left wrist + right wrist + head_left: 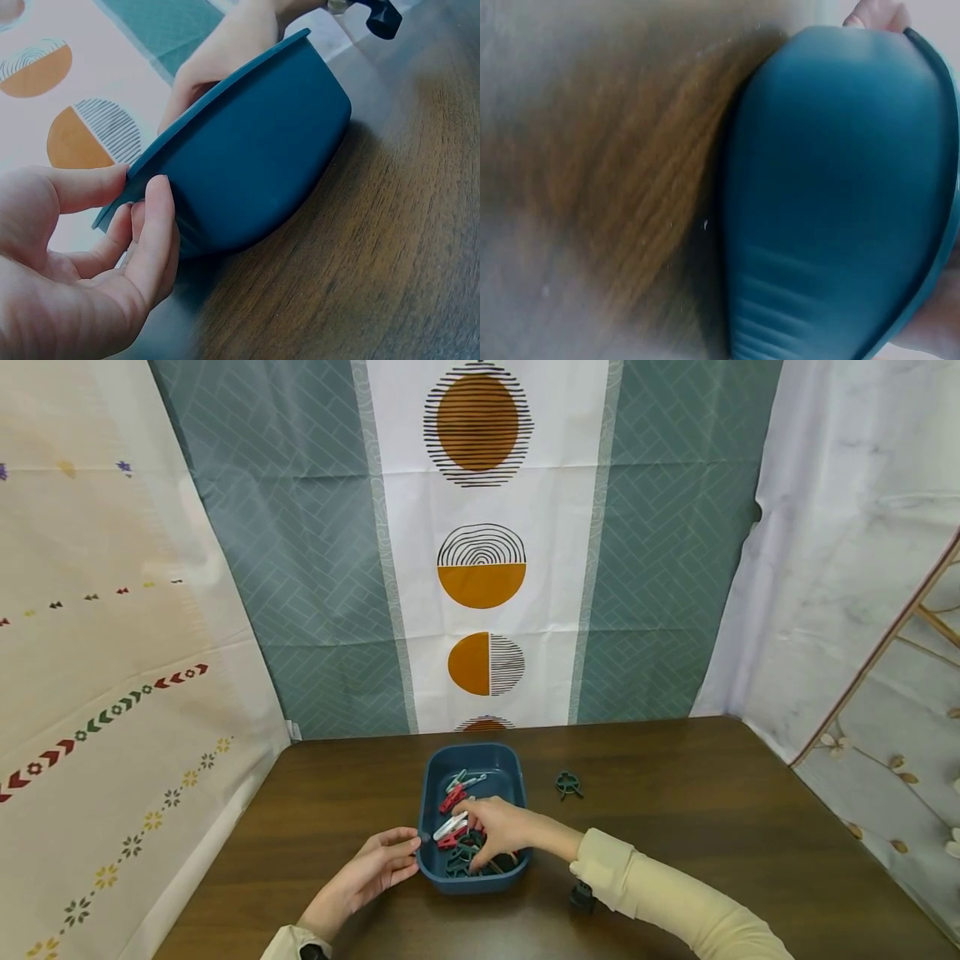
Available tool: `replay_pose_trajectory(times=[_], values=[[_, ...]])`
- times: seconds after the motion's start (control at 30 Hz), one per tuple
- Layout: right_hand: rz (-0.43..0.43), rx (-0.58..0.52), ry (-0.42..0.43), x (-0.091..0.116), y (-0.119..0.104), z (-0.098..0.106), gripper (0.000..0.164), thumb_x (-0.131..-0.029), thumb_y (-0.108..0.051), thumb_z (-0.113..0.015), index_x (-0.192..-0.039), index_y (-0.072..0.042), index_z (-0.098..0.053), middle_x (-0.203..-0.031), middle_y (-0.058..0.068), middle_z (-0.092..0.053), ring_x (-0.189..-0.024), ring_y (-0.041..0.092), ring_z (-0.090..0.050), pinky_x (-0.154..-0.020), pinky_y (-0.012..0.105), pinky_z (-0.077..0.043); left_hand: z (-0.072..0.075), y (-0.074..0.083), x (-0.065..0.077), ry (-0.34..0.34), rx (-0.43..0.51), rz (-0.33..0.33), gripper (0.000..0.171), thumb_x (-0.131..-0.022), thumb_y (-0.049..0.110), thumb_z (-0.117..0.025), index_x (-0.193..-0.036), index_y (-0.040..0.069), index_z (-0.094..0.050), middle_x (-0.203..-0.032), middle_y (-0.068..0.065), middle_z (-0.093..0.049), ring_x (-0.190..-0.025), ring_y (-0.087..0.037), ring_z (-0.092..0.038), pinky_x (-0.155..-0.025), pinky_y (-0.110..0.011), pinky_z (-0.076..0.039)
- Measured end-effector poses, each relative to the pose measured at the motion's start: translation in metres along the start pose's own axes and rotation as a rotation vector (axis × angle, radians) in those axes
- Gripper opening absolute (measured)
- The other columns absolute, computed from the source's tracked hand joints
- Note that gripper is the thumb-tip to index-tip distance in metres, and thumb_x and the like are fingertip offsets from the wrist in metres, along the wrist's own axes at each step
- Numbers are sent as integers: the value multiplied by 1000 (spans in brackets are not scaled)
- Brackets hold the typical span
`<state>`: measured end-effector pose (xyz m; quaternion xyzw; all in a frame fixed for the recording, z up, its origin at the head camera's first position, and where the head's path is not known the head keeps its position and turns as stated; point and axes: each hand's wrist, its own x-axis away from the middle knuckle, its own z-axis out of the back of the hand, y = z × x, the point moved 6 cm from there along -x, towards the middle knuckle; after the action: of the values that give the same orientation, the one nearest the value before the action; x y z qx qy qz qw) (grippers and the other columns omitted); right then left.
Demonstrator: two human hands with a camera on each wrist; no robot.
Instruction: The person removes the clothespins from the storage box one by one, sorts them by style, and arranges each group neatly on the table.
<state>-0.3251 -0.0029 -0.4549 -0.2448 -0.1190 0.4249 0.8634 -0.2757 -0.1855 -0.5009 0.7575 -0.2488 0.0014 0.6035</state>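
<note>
A dark blue plastic tub (430, 785) stands on the table with several red, white and dark green clips inside. My left hand (381, 862) holds the tub's near-left rim; in the left wrist view the thumb is at the edge and the other fingers lie against the outer wall. My right hand (498, 827) reaches over the right rim into the tub, thumb and fingers spread apart above a white clip (451, 825) and the green clips (459, 860). From the right wrist, the tub's outer side (832, 172) hides the fingertips.
One dark green clip (567, 783) lies on the brown wooden table (660, 793), right of the tub. A patterned cloth (480, 610) hangs behind the table's back edge. Light cloths hang along the left and right sides.
</note>
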Motion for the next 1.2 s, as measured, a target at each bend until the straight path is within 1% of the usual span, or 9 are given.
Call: replay_pose_trajectory(times=[0.13,0.23,0.33,0.5,0.67,0.83,0.93,1.07,1.2], values=[[-36,31,17,1,-3,-5,83,-68,-30,-88,-137,-8,-47,-104,5,-65,-91,12,-59,-71,16,-49,0,0,0,-2,-1,0,34,-96,18,-59,-122,0,-45,-93,1,-61,-80,-7,-64,-80,-22,-56],[-67,46,25,2,-5,-6,83,-69,-28,-88,-138,-9,-46,-106,5,-66,-93,13,-59,-71,17,-50,0,-1,0,-5,2,1,34,-96,18,-59,-122,0,-46,-92,1,-61,-80,-7,-64,-80,-22,-56],[-59,46,34,3,-5,-6,84,-70,-27,-88,-139,-11,-44,-107,5,-66,-93,12,-60,-72,18,-50,-1,-1,0,-7,1,-3,34,-96,18,-59,-122,0,-46,-92,1,-61,-79,-7,-63,-80,-22,-56],[38,-28,68,7,-5,2,88,-70,-26,-87,-143,-9,-39,-113,9,-67,-97,15,-63,-75,16,-51,-1,-1,0,-5,-7,-8,34,-96,17,-59,-122,0,-46,-92,1,-61,-80,-7,-63,-80,-22,-56],[97,-135,103,12,-3,14,80,-73,-23,-86,-139,-9,-42,-120,12,-65,-107,21,-65,-89,21,-53,0,-3,-1,9,-6,-5,33,-97,16,-57,-123,0,-46,-92,1,-62,-80,-8,-64,-79,-22,-56],[118,-263,100,18,0,22,69,-76,-21,-83,-133,-11,-47,-126,15,-61,-115,27,-61,-96,27,-51,1,-2,-1,14,-7,-1,38,-97,18,-58,-126,-2,-44,-93,1,-62,-80,-7,-64,-81,-22,-56],[123,-277,100,22,3,25,66,-77,-22,-82,-132,-10,-48,-128,15,-59,-115,27,-60,-97,30,-52,1,-2,-1,11,-6,2,43,-97,19,-59,-129,-4,-41,-95,0,-62,-81,-7,-64,-82,-23,-56],[126,-287,95,27,7,29,63,-78,-20,-82,-131,-7,-50,-128,15,-58,-114,24,-59,-97,34,-52,1,-2,0,8,1,2,42,-97,18,-59,-129,-4,-41,-95,-1,-61,-81,-7,-64,-81,-22,-56],[118,-307,96,33,12,34,60,-79,-19,-81,-130,-8,-52,-129,12,-59,-115,24,-59,-99,32,-51,0,-2,0,7,-1,-8,39,-97,17,-58,-127,-3,-42,-94,0,-61,-80,-7,-64,-80,-22,-56]])
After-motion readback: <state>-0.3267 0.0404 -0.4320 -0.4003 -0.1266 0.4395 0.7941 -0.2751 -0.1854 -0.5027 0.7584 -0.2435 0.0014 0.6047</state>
